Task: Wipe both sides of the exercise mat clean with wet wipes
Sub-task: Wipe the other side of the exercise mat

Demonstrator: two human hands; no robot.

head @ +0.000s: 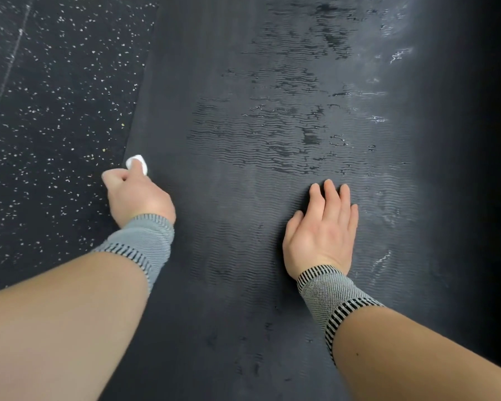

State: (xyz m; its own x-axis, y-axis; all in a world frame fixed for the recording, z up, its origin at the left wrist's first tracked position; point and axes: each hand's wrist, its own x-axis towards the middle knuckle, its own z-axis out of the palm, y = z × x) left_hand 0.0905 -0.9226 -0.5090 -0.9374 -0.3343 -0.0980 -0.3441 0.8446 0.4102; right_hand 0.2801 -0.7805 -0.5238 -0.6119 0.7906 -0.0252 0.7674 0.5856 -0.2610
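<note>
A dark grey exercise mat (243, 198) with a wavy ribbed surface lies flat and runs away from me. Wet streaks and patches shine on its middle and right part. My left hand (136, 195) grips a small white wet wipe (138, 164) at the mat's left edge, fingers curled round it. My right hand (324, 227) lies flat on the mat near its middle, fingers straight and together. Both wrists wear grey knitted bands.
Black rubber floor (49, 111) with white speckles lies to the left of the mat, with a thin seam line running through it. The far right side falls into dark shadow.
</note>
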